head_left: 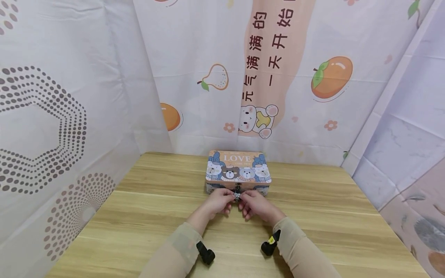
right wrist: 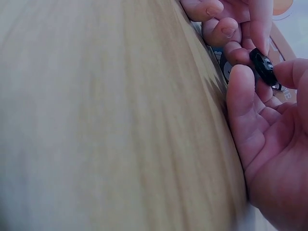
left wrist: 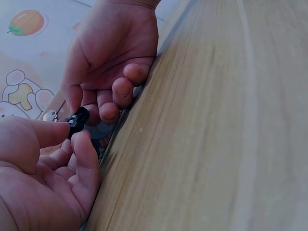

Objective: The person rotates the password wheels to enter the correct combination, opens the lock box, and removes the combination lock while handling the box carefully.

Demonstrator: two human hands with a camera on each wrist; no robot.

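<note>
A tin box (head_left: 240, 166) with bears and the word LOVE on its lid stands closed, a metal clasp (head_left: 238, 186) on its front. At the clasp is a small black padlock (left wrist: 79, 122) with a row of dials (right wrist: 268, 62). My left hand (head_left: 218, 201) pinches one side of the padlock between thumb and a finger, the other fingers curled below. From the other side my right hand (head_left: 259, 204) holds it with thumb and fingertips. The fingers hide part of the padlock and the box's front.
The box and hands are on a wooden table (head_left: 167, 181). A printed curtain (head_left: 194, 46) hangs behind the table's back edge, with more cloth at both sides. Black straps with small devices (head_left: 207, 255) are around both sleeved forearms.
</note>
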